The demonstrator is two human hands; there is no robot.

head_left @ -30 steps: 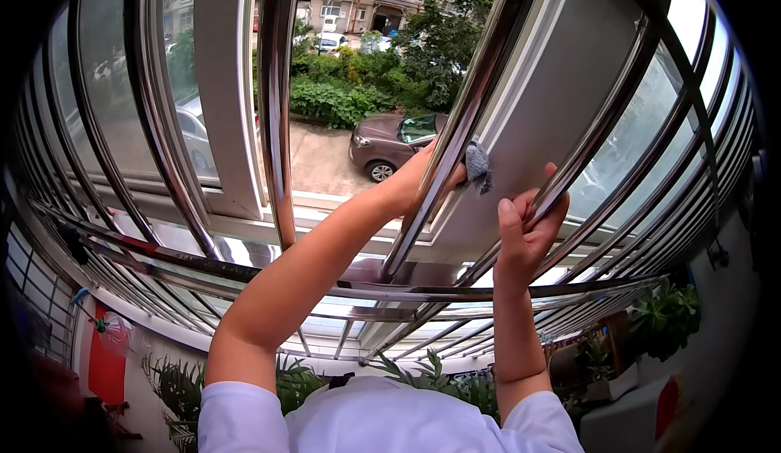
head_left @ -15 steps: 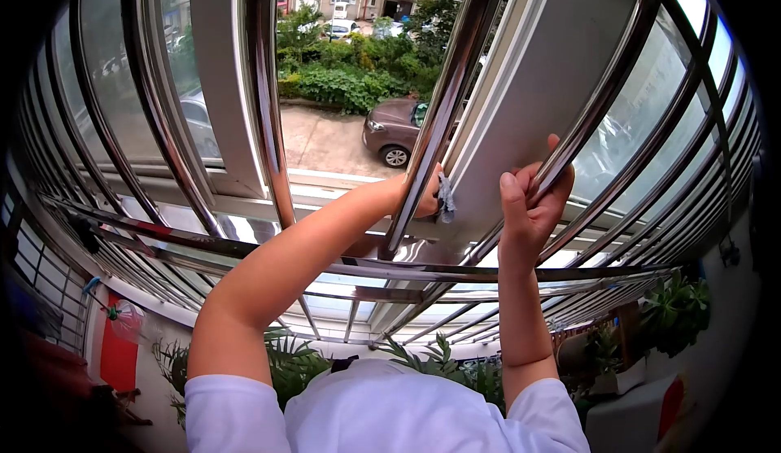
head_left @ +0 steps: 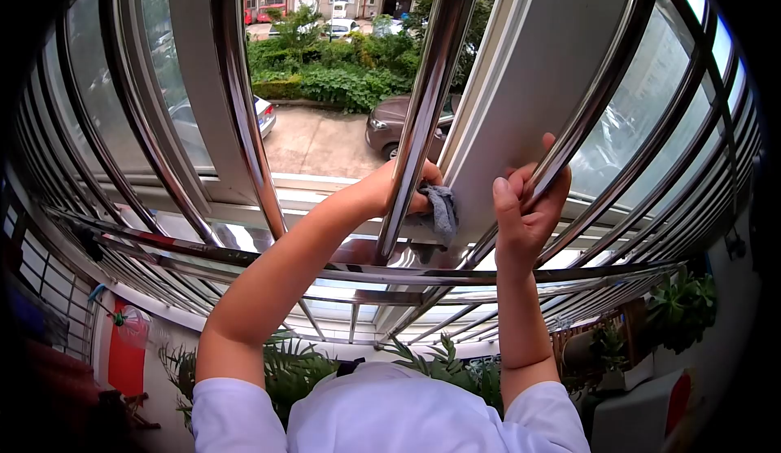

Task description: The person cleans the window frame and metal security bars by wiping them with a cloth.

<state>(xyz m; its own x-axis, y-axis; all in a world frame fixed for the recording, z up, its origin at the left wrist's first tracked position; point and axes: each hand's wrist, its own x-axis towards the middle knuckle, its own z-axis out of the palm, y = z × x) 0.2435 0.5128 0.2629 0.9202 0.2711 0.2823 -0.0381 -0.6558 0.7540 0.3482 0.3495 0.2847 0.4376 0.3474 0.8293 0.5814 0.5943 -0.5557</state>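
My left hand [head_left: 427,187] reaches between two upright metal bars and is partly hidden behind the nearer bar [head_left: 421,111]. Its fingers are closed on a crumpled grey cloth [head_left: 442,213], which hangs beside the white window frame [head_left: 521,87]. To the right, my right hand [head_left: 529,213] has its fingers curled around a slanting shiny bar [head_left: 587,119], thumb on the near side. Behind the bars, the window panel between the two hands has a broad pale face.
A horizontal rail [head_left: 455,275] crosses below both forearms. Green potted plants [head_left: 297,372] stand under the rail near my body. Outside, a brown car [head_left: 390,123] is parked by a hedge. Closely spaced bars curve away on both sides.
My left hand has shifted slightly down, and more of the grey cloth shows to the right of the bar. My right hand keeps its hold. The view has turned a little.
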